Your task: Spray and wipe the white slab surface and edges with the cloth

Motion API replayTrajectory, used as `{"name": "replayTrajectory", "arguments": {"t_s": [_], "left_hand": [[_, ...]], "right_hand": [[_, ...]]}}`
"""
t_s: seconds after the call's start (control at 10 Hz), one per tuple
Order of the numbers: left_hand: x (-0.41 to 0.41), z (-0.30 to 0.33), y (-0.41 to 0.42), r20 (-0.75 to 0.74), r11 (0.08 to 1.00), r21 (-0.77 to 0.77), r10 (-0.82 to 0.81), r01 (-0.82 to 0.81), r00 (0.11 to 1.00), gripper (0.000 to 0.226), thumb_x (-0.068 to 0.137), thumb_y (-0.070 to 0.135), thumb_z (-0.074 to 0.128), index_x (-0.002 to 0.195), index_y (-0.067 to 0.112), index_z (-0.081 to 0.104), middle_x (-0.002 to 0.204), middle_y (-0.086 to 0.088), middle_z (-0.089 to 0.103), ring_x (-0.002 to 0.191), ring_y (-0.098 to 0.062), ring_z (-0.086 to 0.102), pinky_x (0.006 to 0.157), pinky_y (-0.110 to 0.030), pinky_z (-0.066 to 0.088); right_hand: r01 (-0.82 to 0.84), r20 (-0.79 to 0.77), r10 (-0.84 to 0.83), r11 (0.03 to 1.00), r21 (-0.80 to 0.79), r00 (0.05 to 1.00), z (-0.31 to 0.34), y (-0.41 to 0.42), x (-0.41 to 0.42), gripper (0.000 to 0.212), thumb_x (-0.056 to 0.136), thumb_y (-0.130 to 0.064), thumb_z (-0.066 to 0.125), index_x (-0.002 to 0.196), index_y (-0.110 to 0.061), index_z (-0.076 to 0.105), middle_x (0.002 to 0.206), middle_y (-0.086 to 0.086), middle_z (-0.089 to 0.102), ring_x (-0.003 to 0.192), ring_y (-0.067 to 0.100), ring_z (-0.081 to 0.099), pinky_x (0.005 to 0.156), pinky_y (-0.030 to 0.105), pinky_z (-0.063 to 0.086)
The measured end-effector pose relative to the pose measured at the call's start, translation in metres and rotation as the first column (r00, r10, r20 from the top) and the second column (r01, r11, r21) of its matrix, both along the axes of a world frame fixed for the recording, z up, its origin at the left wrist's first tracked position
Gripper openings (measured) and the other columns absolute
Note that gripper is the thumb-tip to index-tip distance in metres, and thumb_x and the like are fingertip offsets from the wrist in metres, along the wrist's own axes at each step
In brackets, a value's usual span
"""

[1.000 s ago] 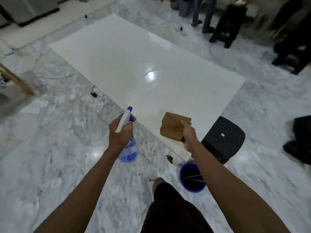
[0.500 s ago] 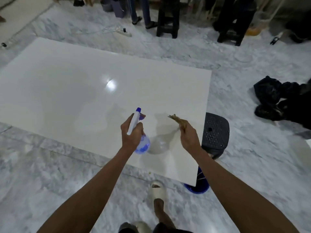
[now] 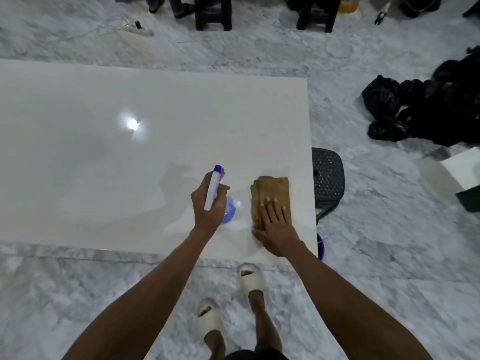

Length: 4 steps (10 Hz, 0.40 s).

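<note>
Where the marble floor (image 3: 65, 294) fills the left of the view, a large white slab (image 3: 104, 165) is seen lying flat over it, its glossy face carrying a bright reflected light spot (image 3: 132, 123). Toward the middle, a spray bottle (image 3: 214, 188) with a white body and blue nozzle is held above the slab by the left hand (image 3: 209, 203), whose fingers are curled tightly around its neck; the blue translucent tank is partly hidden under the palm. Just to the right, a folded brown cloth (image 3: 270, 193) is laid flat on the slab near its right edge and is pressed down by the right hand (image 3: 276, 229), the fingers spread and extended over the cloth's near half. Below the hands, two feet in pale slippers (image 3: 249, 278) are planted on the floor beside the slab's near edge. Beyond the slab's right edge, a black perforated stool (image 3: 327, 175) is partly tucked under it, and a blue bucket (image 3: 320, 246) is glimpsed beneath the corner. Farther right, black bags (image 3: 415, 110) are heaped on the floor.
</note>
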<state>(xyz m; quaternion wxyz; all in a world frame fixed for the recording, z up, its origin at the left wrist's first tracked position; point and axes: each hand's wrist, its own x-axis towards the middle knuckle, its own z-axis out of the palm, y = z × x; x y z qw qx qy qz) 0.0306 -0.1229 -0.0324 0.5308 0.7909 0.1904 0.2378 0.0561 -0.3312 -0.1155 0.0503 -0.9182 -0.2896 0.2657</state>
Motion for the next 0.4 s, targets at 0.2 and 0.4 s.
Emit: {"name": "replayTrajectory", "arguments": {"t_s": [0.2,0.4], "left_hand": [[-0.016,-0.009,0.006,-0.145,0.995,-0.019,-0.097,0.095,0.985,0.066,0.085,0.019,0.073,0.146,0.02,0.046,0.137,0.007,0.063,0.103,-0.008,0.064,0.094,-0.022,0.05],[-0.075,-0.013,0.005,-0.439,0.998,-0.042,0.017,-0.039,0.898,0.073,0.078,0.032,0.081,0.142,0.014,0.051,0.131,-0.005,0.067,0.116,-0.026,0.065,0.104,-0.045,0.049]], "right_hand": [[0.134,-0.039,-0.136,0.989,-0.055,0.99,0.014,0.02,-0.003,0.077,0.105,-0.052,0.026,0.158,-0.006,-0.003,0.166,0.014,-0.012,0.153,0.031,-0.013,0.123,0.049,-0.005],[0.451,-0.074,-0.445,0.883,0.129,0.892,0.026,0.02,-0.083,0.07,0.103,-0.029,0.038,0.158,-0.009,-0.001,0.168,0.01,-0.005,0.155,0.026,-0.005,0.124,0.045,-0.003]]}}
